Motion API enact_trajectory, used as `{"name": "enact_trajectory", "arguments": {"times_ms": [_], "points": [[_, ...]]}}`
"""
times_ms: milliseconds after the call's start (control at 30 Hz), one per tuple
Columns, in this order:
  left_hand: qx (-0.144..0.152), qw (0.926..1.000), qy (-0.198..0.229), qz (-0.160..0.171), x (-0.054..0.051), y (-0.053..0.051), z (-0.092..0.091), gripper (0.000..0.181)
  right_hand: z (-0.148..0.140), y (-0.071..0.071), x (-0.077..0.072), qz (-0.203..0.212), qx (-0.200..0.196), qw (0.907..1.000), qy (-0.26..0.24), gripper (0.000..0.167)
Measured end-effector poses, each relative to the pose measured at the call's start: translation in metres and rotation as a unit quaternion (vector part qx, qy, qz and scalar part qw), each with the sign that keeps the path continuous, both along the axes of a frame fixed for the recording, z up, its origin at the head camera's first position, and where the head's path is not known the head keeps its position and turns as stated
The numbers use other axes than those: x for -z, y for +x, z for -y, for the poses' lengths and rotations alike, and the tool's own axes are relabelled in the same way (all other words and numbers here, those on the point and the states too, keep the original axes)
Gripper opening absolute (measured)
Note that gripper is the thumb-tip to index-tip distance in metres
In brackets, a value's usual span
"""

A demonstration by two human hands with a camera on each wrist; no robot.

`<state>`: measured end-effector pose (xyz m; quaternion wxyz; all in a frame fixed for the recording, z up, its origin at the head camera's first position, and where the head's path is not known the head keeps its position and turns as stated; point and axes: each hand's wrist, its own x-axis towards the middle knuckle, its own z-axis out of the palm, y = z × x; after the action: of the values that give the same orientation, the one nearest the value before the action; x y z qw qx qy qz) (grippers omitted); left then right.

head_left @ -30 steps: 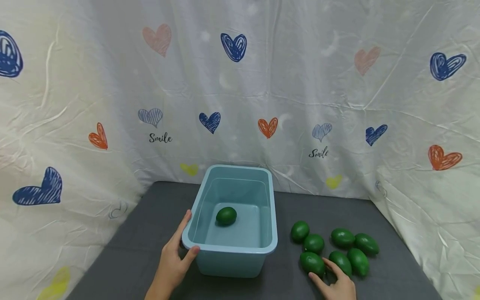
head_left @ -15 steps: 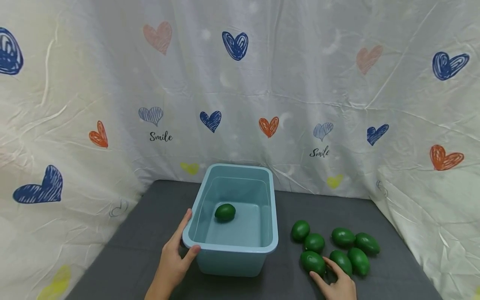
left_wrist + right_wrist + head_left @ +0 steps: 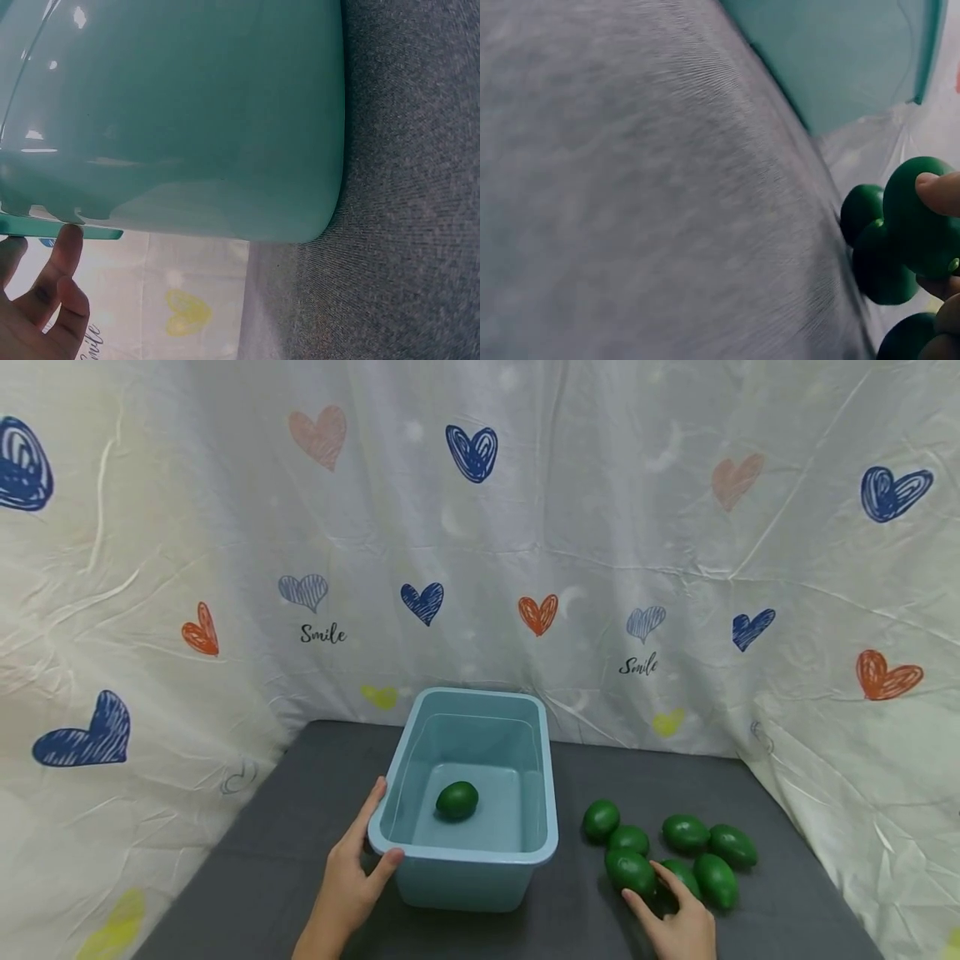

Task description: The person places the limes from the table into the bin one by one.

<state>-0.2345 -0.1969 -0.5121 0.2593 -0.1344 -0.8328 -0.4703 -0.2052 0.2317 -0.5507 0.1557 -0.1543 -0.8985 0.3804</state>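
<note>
In the head view a light blue plastic tub (image 3: 474, 885) stands mid-table with one green avocado (image 3: 457, 800) on its floor. My left hand (image 3: 347, 881) holds the tub's near-left corner, thumb at the front rim and fingers along the left side. My right hand (image 3: 681, 925) pinches another avocado (image 3: 628, 871) between thumb and fingers. That avocado sits slightly above the table, over a shadow. The right wrist view shows my thumb (image 3: 939, 193) pressed on its skin. Several more avocados surround this hand, one avocado (image 3: 681, 878) partly behind its fingers.
Loose avocados lie right of the tub, including a pair (image 3: 601, 821) at the left of the cluster and an avocado (image 3: 733, 847) at the far right. A dark grey cloth (image 3: 300, 827) covers the table. A white curtain (image 3: 480, 527) printed with hearts hangs behind.
My right hand has raised the pinched avocado a little, away from me. The avocado inside the tub has rolled slightly. My left hand keeps its hold on the tub.
</note>
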Motion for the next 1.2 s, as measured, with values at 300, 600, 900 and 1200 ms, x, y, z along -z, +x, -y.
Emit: {"name": "enact_trajectory", "arguments": {"times_ms": [300, 600, 900, 1200], "points": [[-0.002, 1.0000, -0.002, 0.006, 0.001, -0.001, -0.003, 0.089, 0.002, -0.012, -0.021, -0.021, 0.001, 0.9989, -0.042, 0.075], [-0.004, 1.0000, 0.000, 0.008, 0.001, -0.002, -0.006, 0.088, 0.012, -0.024, -0.043, -0.081, -0.028, 0.9956, -0.037, 0.068], [-0.002, 1.0000, 0.001, 0.006, 0.003, -0.002, -0.005, 0.088, 0.015, -0.033, -0.060, -0.134, -0.030, 0.9898, -0.041, 0.063], [-0.001, 0.9999, 0.002, 0.011, 0.002, -0.003, 0.000, 0.088, 0.021, -0.040, -0.072, -0.147, -0.030, 0.9863, -0.067, 0.063]]}}
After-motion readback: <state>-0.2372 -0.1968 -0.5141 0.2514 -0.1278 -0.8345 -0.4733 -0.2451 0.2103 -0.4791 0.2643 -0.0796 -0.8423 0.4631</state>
